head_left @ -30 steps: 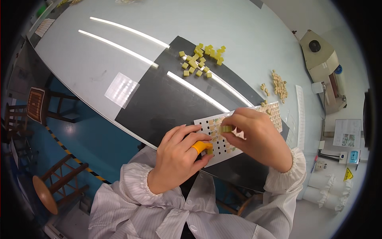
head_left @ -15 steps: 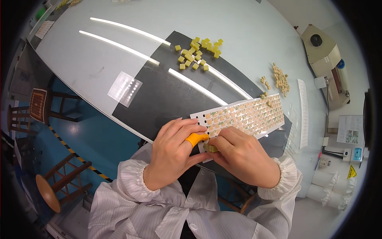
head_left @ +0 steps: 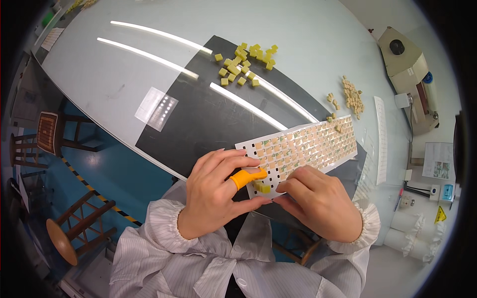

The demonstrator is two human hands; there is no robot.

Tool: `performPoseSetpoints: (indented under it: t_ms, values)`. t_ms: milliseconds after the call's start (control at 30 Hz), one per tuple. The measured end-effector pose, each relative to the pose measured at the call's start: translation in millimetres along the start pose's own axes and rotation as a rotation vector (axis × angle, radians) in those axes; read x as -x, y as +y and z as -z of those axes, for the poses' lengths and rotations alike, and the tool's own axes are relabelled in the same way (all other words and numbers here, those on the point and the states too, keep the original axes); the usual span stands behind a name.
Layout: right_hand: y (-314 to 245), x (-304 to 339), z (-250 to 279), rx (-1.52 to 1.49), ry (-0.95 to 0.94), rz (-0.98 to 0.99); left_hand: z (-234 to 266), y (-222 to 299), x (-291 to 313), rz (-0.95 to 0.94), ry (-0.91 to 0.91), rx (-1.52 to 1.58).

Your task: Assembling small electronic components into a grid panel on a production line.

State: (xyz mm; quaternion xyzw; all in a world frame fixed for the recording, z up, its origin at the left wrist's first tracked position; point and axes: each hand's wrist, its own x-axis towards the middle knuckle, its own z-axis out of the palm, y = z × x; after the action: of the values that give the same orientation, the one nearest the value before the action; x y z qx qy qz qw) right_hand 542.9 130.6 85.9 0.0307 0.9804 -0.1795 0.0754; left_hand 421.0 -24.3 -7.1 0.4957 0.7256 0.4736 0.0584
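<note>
A white sheet [head_left: 298, 149] with rows of small tan stickers and black squares lies aslant before me. My left hand [head_left: 213, 188] rests at its left end, fingers stretched out, an orange finger cot [head_left: 244, 178] on one finger. Just below the covered fingertip sits a small yellow-green block [head_left: 262, 187], between that finger and my thumb; I see no firm grip on it. My right hand [head_left: 323, 201] is at the sheet's near edge, right of the block. Its fingers are curled, thumb and index close together; whatever they pinch is hidden.
Yellow-green cubes [head_left: 233, 69] lie scattered on the dark mat [head_left: 198, 109]. Small tan blocks [head_left: 353, 97] are heaped beyond the sheet's right end. A clear plastic sheet [head_left: 156, 109] lies left, a long white strip [head_left: 381, 139] right. A beige machine [head_left: 402, 54] stands far right.
My right hand has drawn off to the right, away from the yellow-green block, which shows more fully. My left hand's covered finger reaches slightly farther right.
</note>
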Motion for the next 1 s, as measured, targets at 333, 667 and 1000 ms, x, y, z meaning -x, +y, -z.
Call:
performPoseSetpoints:
  t_ms: [333,667,1000]
  values:
    - [5.7,-0.3,-8.4,-0.081,-0.008,0.070,-2.0,0.0,1.2,0.016,-0.019,0.029]
    - [23.7,-10.0,-18.4,-0.201,0.235,-0.104,-0.7,-1.8,3.0,0.010,-0.020,0.020]
    - [25.3,-14.9,-49.8,-0.287,0.373,-0.080,-2.2,-2.0,3.2,0.026,-0.029,0.028]
